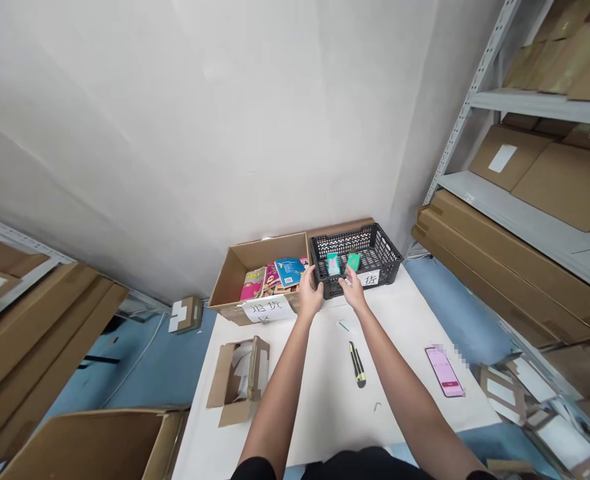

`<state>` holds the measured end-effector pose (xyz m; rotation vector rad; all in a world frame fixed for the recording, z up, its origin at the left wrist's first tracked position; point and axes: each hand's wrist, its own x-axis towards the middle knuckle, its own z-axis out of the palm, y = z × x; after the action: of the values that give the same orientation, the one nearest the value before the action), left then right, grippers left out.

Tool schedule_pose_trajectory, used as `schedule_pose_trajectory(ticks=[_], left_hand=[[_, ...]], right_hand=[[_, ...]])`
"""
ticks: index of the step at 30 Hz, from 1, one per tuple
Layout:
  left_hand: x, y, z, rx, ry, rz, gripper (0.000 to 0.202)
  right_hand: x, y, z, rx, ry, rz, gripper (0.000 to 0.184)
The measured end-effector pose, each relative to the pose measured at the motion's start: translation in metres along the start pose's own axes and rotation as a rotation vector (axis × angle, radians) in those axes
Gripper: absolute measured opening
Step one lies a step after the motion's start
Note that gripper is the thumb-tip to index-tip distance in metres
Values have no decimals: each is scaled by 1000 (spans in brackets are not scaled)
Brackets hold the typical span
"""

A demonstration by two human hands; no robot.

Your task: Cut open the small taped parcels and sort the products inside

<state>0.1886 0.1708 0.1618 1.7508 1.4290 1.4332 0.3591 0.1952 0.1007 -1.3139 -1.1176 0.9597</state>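
A black plastic basket (392, 267) stands at the back of the white table, with two small green boxes inside: one green-and-white box (333, 264) and one plain green box (354, 261). My left hand (309, 295) is at the basket's front left corner, beside the cardboard box, thumb and fingers apart. At the basket's front rim is my right hand (353, 289), fingers spread, the tips close to the plain green box; whether they touch it I cannot tell. To the left, a cardboard box (225, 283) holds several colourful books (291, 271).
A yellow-and-black box cutter (357, 365) lies between my forearms. A small opened carton (225, 373) with white paper is on the table's left, a phone (445, 371) on its right. Shelves (539, 103) of cartons stand to the right; a large open carton (89, 443) is lower left.
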Motion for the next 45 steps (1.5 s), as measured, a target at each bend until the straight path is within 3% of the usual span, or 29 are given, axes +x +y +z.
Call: schedule_pose_trajectory(ticks=[6,9,12,18,22,24,27,30,34,36,39,42,45], left_hand=[[-20,-8,-31,-26,2,-56,59],[-38,-16,-61,-59,6,-96,58],[-63,-31,-104,-60,-2,-144,58],[-135,-98,-204,79,-131,-235,47],[-191,-150,-264,281,-184,-316,48],[-220,-171,-287,403,-280,-418,50],[-263,-191,-309,567,-476,-548,55],[-302,-201,-317,621,-635,-507,62],[-331,-204,-310,677,-558,-416,34],[-334,-200,-302,696,-511,-422,20],[-331,-187,-286,672,-517,-373,16],[-323,-166,-269,606,-503,-299,14],[-310,-139,-245,562,-442,-281,12]], right_hand=[[-44,-15,27,6,-59,-2,73],[-67,-21,48,-27,-98,-10,72],[-97,-21,78,-88,-154,-47,70],[-180,-8,169,-257,-305,-1,55],[-245,2,234,-257,-557,-20,38],[-276,7,256,-367,-708,-33,35],[-315,16,270,-760,-826,-12,38],[-345,32,264,-1147,-793,40,53],[-372,62,241,-1328,-714,243,85],[-380,72,232,-1319,-701,266,96],[-381,74,224,-1313,-619,165,90],[-371,61,213,-1295,-547,174,83],[-355,44,189,-1194,-472,144,87]])
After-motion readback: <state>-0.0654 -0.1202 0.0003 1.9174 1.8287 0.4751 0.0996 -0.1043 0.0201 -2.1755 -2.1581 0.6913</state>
